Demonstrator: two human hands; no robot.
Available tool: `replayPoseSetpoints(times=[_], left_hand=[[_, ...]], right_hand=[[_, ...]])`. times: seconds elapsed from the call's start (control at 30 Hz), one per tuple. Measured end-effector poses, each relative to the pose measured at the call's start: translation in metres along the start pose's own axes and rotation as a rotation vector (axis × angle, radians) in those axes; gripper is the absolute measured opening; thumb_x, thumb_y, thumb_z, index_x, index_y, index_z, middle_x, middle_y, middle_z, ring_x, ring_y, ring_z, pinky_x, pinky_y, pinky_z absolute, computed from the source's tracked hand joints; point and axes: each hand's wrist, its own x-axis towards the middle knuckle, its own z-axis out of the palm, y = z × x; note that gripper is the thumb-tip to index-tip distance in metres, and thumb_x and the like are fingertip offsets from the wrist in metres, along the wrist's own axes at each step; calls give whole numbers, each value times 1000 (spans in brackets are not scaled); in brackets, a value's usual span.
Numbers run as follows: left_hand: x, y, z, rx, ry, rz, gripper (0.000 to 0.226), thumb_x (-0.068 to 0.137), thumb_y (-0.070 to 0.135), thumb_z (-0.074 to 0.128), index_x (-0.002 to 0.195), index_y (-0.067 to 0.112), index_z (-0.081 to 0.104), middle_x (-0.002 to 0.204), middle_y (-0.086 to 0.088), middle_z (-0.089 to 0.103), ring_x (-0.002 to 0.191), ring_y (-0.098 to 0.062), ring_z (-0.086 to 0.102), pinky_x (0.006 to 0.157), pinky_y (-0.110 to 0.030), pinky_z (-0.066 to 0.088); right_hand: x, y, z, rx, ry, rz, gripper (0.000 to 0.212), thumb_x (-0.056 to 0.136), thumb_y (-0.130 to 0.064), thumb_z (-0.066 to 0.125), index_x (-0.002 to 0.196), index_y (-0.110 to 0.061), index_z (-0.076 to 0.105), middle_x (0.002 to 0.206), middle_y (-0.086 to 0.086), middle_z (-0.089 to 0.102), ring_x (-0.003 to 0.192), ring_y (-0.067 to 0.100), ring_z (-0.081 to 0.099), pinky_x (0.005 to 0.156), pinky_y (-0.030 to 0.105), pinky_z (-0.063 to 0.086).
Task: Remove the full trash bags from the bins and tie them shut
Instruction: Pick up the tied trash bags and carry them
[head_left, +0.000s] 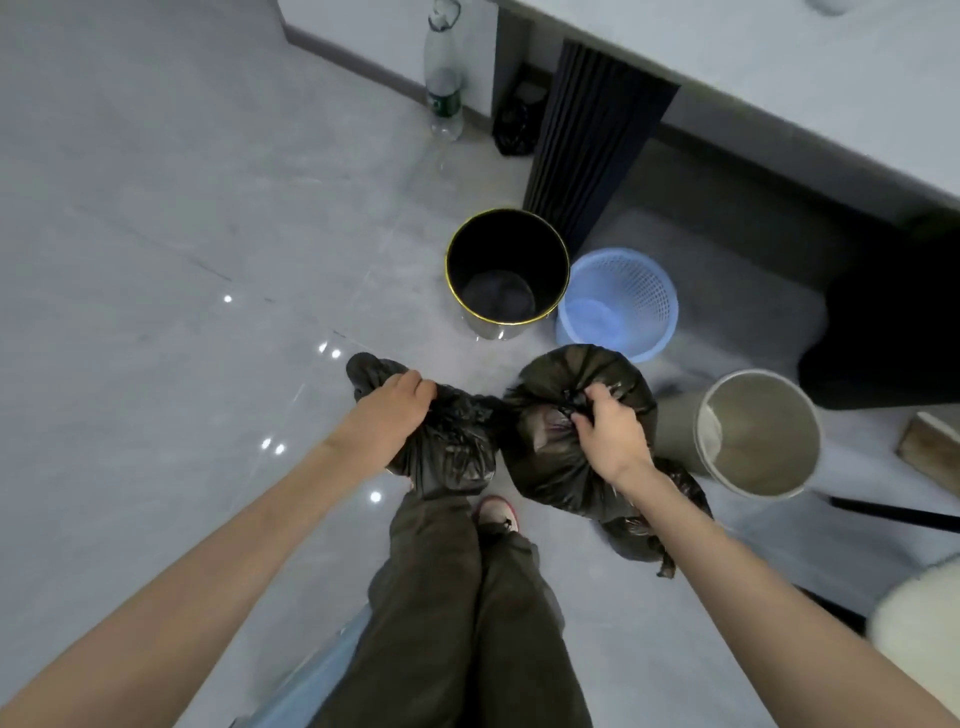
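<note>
My left hand (392, 410) grips the gathered top of a black trash bag (447, 452) that hangs in front of my legs. My right hand (608, 431) pinches the bunched neck of a second, rounder black trash bag (550, 467). A third dark bag (649, 535) lies on the floor under my right forearm. Behind the bags stand a black bin with a gold rim (506, 270), a blue mesh basket (618, 304) and a steel bin (753, 431); no bag shows inside any of them.
A clear plastic bottle (444, 78) stands by the wall at the back. A small black bag (514, 124) sits beside a dark ribbed table leg (592, 135). A white tabletop (779, 93) overhangs the right side. Grey tiled floor stretches to the left.
</note>
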Motion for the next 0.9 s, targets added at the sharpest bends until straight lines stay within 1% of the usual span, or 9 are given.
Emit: replayPoseSetpoints(times=[0.1, 0.23, 0.33, 0.4, 0.47, 0.53, 0.67, 0.8, 0.9], left_hand=[[-42, 6, -48, -37, 62, -53, 58, 81, -1, 61, 133, 4, 35, 130, -11, 41, 118, -26, 44, 96, -34, 44], [-92, 7, -102, -90, 147, -117, 55, 79, -6, 59, 130, -1, 39, 126, -17, 44, 114, -30, 46, 92, -36, 42], [-120, -3, -127, -137, 223, -180, 50, 77, -8, 60, 124, 0, 44, 120, -16, 46, 108, -29, 49, 86, -37, 48], [-135, -18, -140, -157, 303, -213, 39, 78, -9, 59, 116, 0, 50, 113, -16, 50, 100, -29, 52, 82, -36, 49], [-148, -34, -150, -141, 368, -208, 31, 78, -12, 59, 106, 0, 54, 102, -16, 54, 91, -29, 54, 79, -35, 49], [-158, -53, -156, -141, 405, -213, 27, 79, -14, 57, 101, 0, 55, 96, -16, 54, 88, -29, 54, 77, -33, 47], [-173, -94, -163, -195, 461, -278, 22, 84, -12, 47, 100, 2, 53, 97, -14, 52, 89, -27, 50, 75, -26, 37], [-188, -159, -169, -238, 473, -307, 18, 86, -11, 46, 97, 2, 52, 95, -14, 51, 88, -27, 47, 74, -26, 36], [-194, -214, -178, -247, 459, -283, 12, 90, -5, 44, 97, 2, 51, 96, -15, 50, 88, -28, 48, 75, -31, 41]], right_hand=[[-33, -29, -44, 10, 53, -103, 31, 93, -16, 53, 121, -5, 48, 114, 21, 63, 108, 41, 57, 88, 44, 47], [-71, -68, -92, 41, 81, -204, 28, 93, -16, 54, 117, -5, 48, 110, 20, 64, 104, 39, 58, 86, 45, 48], [-89, -98, -117, 57, 91, -253, 25, 93, -17, 54, 115, -6, 48, 107, 18, 65, 103, 37, 59, 83, 39, 47], [-94, -118, -127, 66, 86, -285, 20, 94, -18, 53, 111, -7, 49, 100, 13, 65, 99, 33, 60, 75, 33, 42], [-97, -139, -133, 63, 77, -304, 18, 94, -19, 53, 109, -9, 49, 93, 7, 63, 95, 30, 60, 71, 30, 38], [-97, -163, -134, 47, 68, -324, 22, 94, -20, 52, 113, -8, 49, 94, 9, 63, 95, 31, 60, 72, 32, 40], [-88, -211, -128, 19, 45, -358, 32, 94, -22, 53, 121, -6, 48, 104, 15, 65, 101, 34, 59, 81, 36, 45], [-71, -275, -109, -10, 18, -363, 33, 94, -22, 53, 122, -6, 48, 108, 17, 64, 105, 36, 56, 77, 32, 37], [-56, -325, -93, -15, 6, -345, 33, 93, -22, 55, 121, -6, 48, 112, 19, 62, 109, 37, 55, 81, 35, 40]])
